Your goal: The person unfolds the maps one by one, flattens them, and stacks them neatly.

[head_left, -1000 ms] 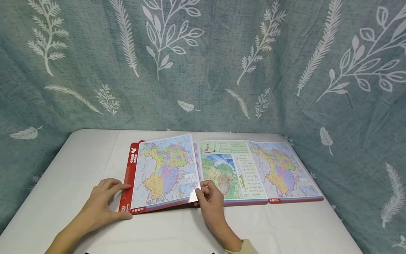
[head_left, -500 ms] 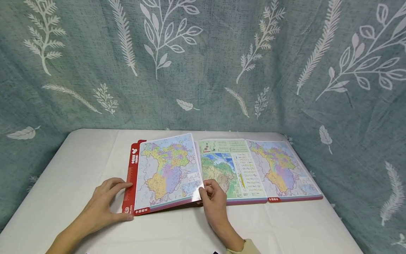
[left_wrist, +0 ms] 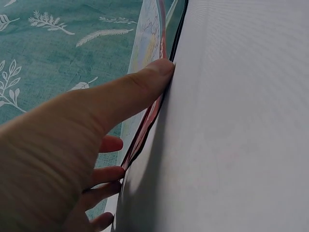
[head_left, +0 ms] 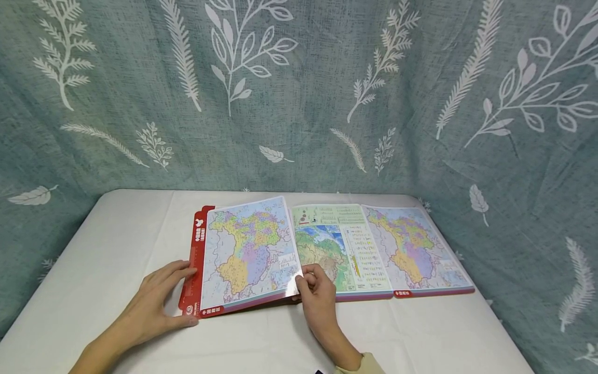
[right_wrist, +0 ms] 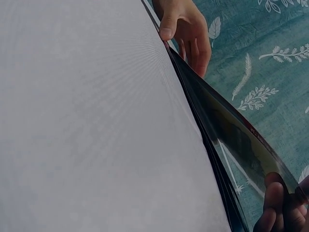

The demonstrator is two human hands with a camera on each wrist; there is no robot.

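Note:
A glossy map sheet with a coloured political map lies on a red-edged backing at the left of the table. My left hand spans its lower left corner, thumb along the near edge and fingertips touching the red side. In the left wrist view that thumb lies straight against the edge. My right hand pinches the sheet's lower right corner and holds it raised. The right wrist view shows a gap under the lifted sheet, with my right fingers at its corner.
Right of the sheet lie a green relief map panel and a second political map panel, joined edge to edge. White cloth covers the table. A green leaf-patterned curtain hangs behind it.
The left map sheet and its red backing have shifted slightly to the right, both hands moving with them. My right hand keeps its pinch on the corner. The view has also shifted a little.

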